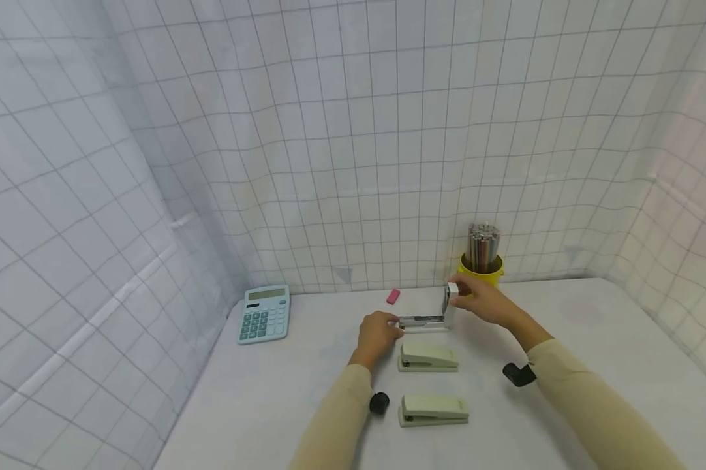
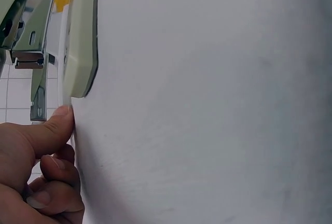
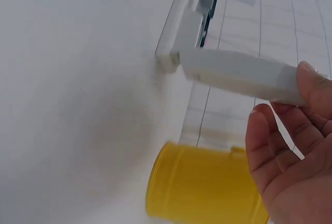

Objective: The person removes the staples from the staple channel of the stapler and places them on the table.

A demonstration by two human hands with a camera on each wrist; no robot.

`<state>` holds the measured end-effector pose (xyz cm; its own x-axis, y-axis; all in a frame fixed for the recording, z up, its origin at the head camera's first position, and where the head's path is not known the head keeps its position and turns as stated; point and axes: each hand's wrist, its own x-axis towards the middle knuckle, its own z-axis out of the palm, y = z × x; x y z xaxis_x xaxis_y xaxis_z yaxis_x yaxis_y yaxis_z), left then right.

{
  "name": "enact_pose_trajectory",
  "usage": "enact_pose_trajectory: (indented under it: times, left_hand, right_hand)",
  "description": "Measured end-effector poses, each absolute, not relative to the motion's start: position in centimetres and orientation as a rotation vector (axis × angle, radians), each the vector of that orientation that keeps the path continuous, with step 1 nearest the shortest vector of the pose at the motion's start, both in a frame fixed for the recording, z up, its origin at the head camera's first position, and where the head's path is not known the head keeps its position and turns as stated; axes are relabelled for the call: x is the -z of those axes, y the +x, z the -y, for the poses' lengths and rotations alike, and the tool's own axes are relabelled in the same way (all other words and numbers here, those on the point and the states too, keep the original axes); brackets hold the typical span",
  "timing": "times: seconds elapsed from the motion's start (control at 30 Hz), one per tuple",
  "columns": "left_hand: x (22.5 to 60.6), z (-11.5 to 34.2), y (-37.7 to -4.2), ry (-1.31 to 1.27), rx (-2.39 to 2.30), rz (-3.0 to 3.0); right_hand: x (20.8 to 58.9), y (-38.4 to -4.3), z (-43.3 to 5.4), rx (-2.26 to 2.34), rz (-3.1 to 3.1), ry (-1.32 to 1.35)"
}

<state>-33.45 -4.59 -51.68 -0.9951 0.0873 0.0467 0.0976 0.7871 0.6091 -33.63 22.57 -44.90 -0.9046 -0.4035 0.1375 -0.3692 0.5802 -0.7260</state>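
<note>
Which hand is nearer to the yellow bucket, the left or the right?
Right. The right hand is just in front of the yellow bucket, gripping the white stapler by its raised top. The left hand is farther left, at the other end of the stapler.

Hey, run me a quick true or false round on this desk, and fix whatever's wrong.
1. The blue calculator lies left of the yellow bucket. True.
2. The right grip holds the raised top of the white stapler. True.
3. The white stapler is closed flat. False: its top stands up from the base.
4. Two green staplers lie nearer the head camera than the white stapler. True.
5. The yellow bucket is empty. False: it holds a bundle of thin sticks.
</note>
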Motion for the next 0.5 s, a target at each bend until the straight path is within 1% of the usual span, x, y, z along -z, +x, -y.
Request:
enact_pose_trajectory:
  times: [0.23,0.5]
  left_hand:
    - [51.5,4.5,-33.5,-0.116,1.001,2.974]
    - [51.4,4.4,-33.4,-0.143,0.999,2.972]
  right_hand:
    - [45.9,-33.3,-26.6,1.154,-2.79,-0.533]
    - [47.9,-33.1,-28.9,0.869,-2.88,-0.549]
